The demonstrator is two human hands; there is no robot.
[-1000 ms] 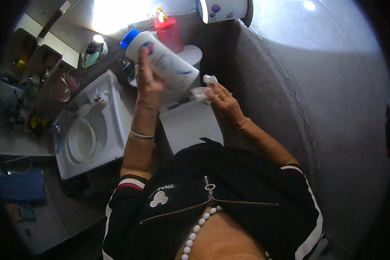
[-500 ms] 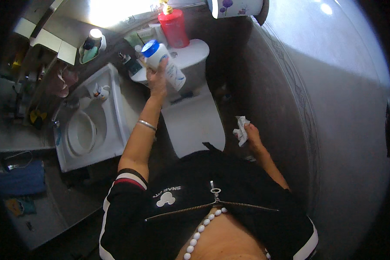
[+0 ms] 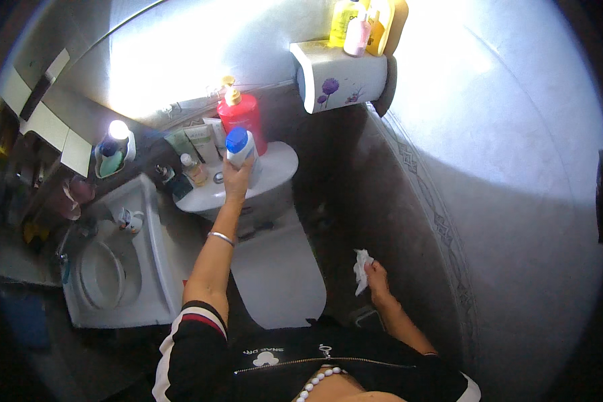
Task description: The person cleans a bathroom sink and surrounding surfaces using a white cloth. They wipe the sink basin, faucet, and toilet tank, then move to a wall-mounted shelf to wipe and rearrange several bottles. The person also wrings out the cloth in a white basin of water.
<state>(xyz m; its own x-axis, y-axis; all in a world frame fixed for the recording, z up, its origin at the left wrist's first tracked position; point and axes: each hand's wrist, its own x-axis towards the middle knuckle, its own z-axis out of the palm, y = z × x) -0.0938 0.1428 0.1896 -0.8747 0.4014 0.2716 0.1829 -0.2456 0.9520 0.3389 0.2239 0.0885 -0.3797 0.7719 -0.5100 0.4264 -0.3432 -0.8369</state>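
My left hand [image 3: 236, 182] is closed around a white bottle with a blue cap [image 3: 237, 142], held upright at the toilet tank lid [image 3: 278, 164]. Whether its base touches the lid is hidden behind my hand. Just behind it stands a red pump bottle [image 3: 253, 114]. Pale tubes [image 3: 201, 142] and a small clear bottle [image 3: 193, 170] are to its left on the lid. Lower right, my right hand [image 3: 378, 279] pinches a crumpled white tissue [image 3: 362, 270] in the air, away from everything else.
The closed toilet seat lid [image 3: 278, 275] lies below my left arm. To the left is a white sink [image 3: 157, 261] with a basin [image 3: 102, 275] inside. A flowered paper holder [image 3: 345, 84] carries several bottles on the wall. A soap dish [image 3: 112, 161] is beyond the sink.
My left hand has brought the white bottle from above the toilet's front over to the tank lid and turned it upright. The view has tilted up; my right hand still holds the tissue.
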